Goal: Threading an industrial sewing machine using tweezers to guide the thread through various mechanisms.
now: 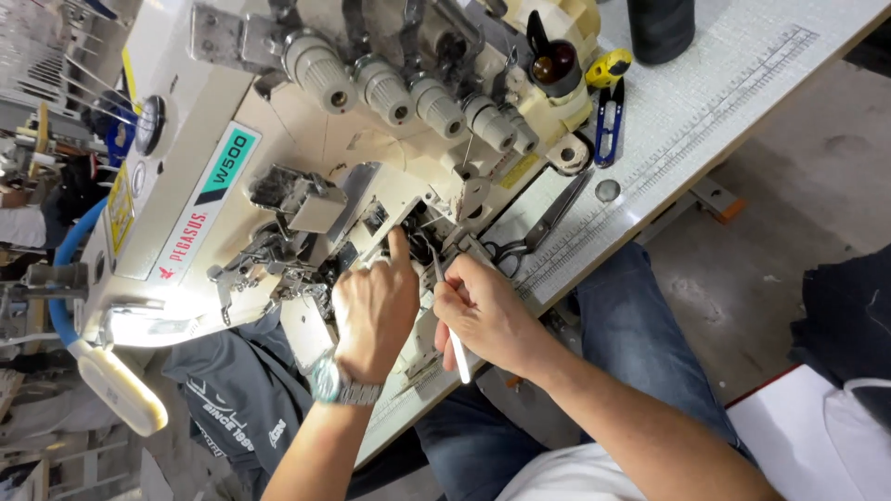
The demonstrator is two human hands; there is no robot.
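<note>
- While the cream sewing machine (278, 176) sits with its front cover open, both hands work at the dark gap under its row of round knobs (408, 93), so the fiddly job inside looks only part way done.
- Whether any thread is through yet is too small to tell.
- The left hand (374, 311) is mostly curled shut, with one finger pointing straight out and pressing into the gap just ahead of it. It holds nothing I can see.
- The right hand (487, 315) is closed on thin metal tweezers (444, 301). Their tips poke into the same gap, right beside the left finger.
- Past the right hand, big scissors (538, 227) lie flat on the white tabletop (705, 111), untouched.
- Farther off, small blue thread snips (609, 125) rest by the machine.
- Dark grey cloth (237, 394) hangs below the left wrist.
</note>
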